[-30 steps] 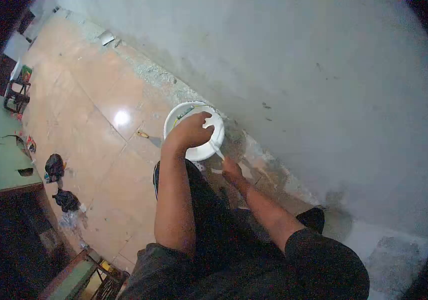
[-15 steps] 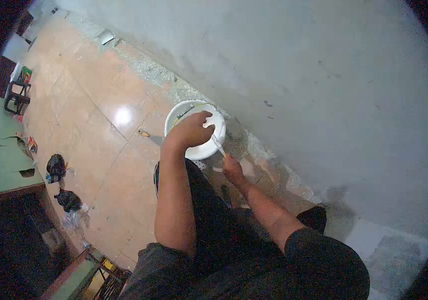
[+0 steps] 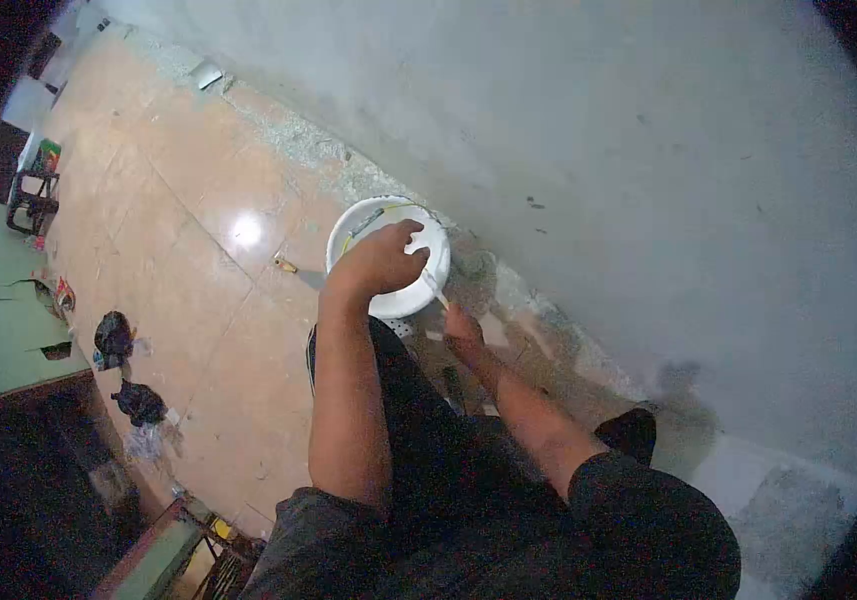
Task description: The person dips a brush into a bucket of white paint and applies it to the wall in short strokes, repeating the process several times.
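Observation:
A white bucket [image 3: 341, 225] stands on the floor close to the wall, its thin wire handle [image 3: 368, 221] lying across the far side of the mouth. My left hand [image 3: 388, 258] is over the bucket, with thumb and forefinger apart and the other fingers mostly hidden beneath the palm. My right hand [image 3: 462, 330] is closed around the near end of a slim, pale tool [image 3: 434, 286]. That tool slants over the bucket's near right rim toward my left thumb; its far end is too small and blurred to name.
A scraper [image 3: 286, 265] lies on the tiled floor [image 3: 218, 340] left of the bucket. Grey wall [image 3: 648, 180] rises on the right, with pale debris [image 3: 318, 148] along its foot. Black plastic bags [image 3: 138, 402] sit at the left. Farther up the wall's foot lies a metal plate [image 3: 206, 74].
The view has shifted slightly. My right hand and the tool have moved a little down and left; my left hand stays over the bucket in nearly the same pose.

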Demonstrator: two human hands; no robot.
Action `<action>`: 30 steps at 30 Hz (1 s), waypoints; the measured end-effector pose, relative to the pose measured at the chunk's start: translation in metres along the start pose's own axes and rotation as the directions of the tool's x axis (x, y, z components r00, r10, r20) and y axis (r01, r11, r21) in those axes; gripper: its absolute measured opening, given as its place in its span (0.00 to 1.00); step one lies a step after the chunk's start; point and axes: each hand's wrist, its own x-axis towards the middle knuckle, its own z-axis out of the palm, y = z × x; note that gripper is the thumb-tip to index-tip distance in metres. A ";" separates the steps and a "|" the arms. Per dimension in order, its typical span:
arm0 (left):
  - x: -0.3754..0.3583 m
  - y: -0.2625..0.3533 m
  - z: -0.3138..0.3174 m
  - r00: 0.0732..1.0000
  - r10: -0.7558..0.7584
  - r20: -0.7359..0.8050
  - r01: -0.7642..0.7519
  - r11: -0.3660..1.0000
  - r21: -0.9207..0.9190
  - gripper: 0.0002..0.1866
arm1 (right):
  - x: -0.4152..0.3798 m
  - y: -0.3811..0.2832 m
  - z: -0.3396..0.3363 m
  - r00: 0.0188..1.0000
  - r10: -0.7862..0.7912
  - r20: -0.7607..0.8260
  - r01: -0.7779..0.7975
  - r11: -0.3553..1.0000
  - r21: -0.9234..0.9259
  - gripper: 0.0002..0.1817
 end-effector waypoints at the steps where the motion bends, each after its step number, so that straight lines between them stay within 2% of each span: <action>1: 0.000 0.001 0.000 1.000 0.000 0.000 0.000 1.000 0.000 0.26 | 0.002 -0.004 0.000 0.991 0.132 0.006 -0.132 0.991 -0.002 0.13; 2: 0.000 0.003 -0.001 1.000 -0.018 0.008 0.018 1.000 0.003 0.26 | 0.001 -0.006 -0.002 0.991 0.132 0.005 -0.132 0.991 -0.001 0.13; 4: 0.000 0.004 -0.001 0.999 -0.037 0.017 0.037 0.999 0.008 0.26 | -0.001 -0.002 0.001 0.999 -0.003 -0.038 -0.002 0.992 -0.123 0.13; 5: 0.000 0.004 0.000 0.999 -0.035 0.019 0.035 0.999 0.002 0.26 | -0.001 -0.001 0.002 0.999 -0.001 -0.038 -0.004 0.993 -0.122 0.13; 7: 0.000 0.006 0.000 0.999 -0.032 0.020 0.032 0.999 -0.005 0.27 | -0.005 -0.017 -0.010 0.991 0.134 0.028 -0.130 0.985 -0.113 0.13; 8: -0.001 0.007 -0.001 0.999 -0.046 0.021 0.047 0.999 -0.008 0.27 | -0.004 -0.011 -0.006 0.990 0.135 0.027 -0.132 0.985 -0.112 0.13; 10: 0.003 0.009 -0.001 0.998 -0.060 0.024 0.060 0.998 -0.011 0.27 | 0.003 0.012 0.008 0.998 -0.051 -0.035 0.049 0.998 -0.050 0.13; 13: 0.008 0.006 0.001 0.997 -0.068 0.036 0.067 0.998 0.019 0.27 | 0.001 0.012 0.010 0.999 0.041 -0.023 -0.043 0.996 -0.075 0.15; 15: 0.014 -0.004 0.005 1.000 -0.002 0.024 0.000 0.999 0.047 0.27 | 0.003 0.013 0.009 0.998 0.061 0.013 -0.060 0.997 -0.048 0.18; 17: 0.016 -0.006 0.004 0.998 -0.055 0.033 0.054 0.998 0.018 0.27 | 0.005 0.028 0.016 0.993 -0.067 0.101 0.064 0.997 0.040 0.18; 18: 0.020 -0.014 0.005 0.999 -0.030 0.034 0.029 0.999 0.024 0.27 | 0.015 0.055 0.035 0.995 -0.054 0.082 0.050 0.998 0.042 0.18; 19: 0.023 -0.017 0.003 0.999 0.000 0.039 -0.002 0.999 0.033 0.27 | 0.028 0.091 0.062 0.953 -0.297 -0.053 0.297 0.955 -0.015 0.16; 20: 0.024 -0.017 0.001 0.999 -0.017 0.047 0.015 0.999 0.031 0.27 | 0.034 0.113 0.073 0.836 -0.521 -0.172 0.509 0.853 -0.113 0.15; 21: 0.023 -0.016 0.000 0.998 -0.033 0.053 0.031 0.999 0.030 0.28 | 0.032 0.112 0.065 0.840 -0.503 -0.203 0.487 0.864 -0.125 0.15; 22: 0.025 -0.019 0.001 0.998 -0.007 0.068 0.007 1.000 -0.007 0.27 | 0.026 0.100 0.046 0.946 -0.310 -0.098 0.325 0.890 0.320 0.14; 23: 0.025 -0.015 0.002 0.996 0.027 0.082 -0.028 1.000 0.004 0.27 | 0.013 0.083 0.019 0.982 -0.174 0.079 0.074 0.724 0.686 0.13; 24: 0.024 -0.010 0.003 0.998 0.006 0.069 -0.007 1.000 0.023 0.26 | -0.043 0.013 -0.052 0.999 0.018 0.040 -0.037 0.840 0.542 0.13; 25: 0.023 -0.007 0.003 0.998 -0.018 0.054 0.016 0.999 0.042 0.24 | -0.065 0.002 -0.084 0.999 0.031 0.010 -0.032 0.836 0.548 0.13; 27: 0.015 -0.020 0.005 0.998 0.027 0.058 -0.031 0.998 0.055 0.23 | -0.108 -0.001 -0.119 0.976 0.113 0.184 -0.206 0.744 0.636 0.12; 28: 0.019 -0.025 0.008 0.998 0.047 0.053 -0.050 0.997 0.055 0.21 | -0.103 0.050 -0.080 0.995 0.097 0.034 -0.094 0.729 0.678 0.13; 29: 0.024 -0.027 0.011 0.996 0.072 0.060 -0.076 0.995 0.068 0.21 | -0.124 0.058 -0.078 0.994 0.105 0.008 -0.082 0.723 0.686 0.13; 30: 0.029 -0.027 0.014 0.989 0.015 0.146 -0.033 0.992 0.118 0.20 | -0.143 0.066 -0.079 0.985 0.131 -0.117 0.015 0.599 0.801 0.14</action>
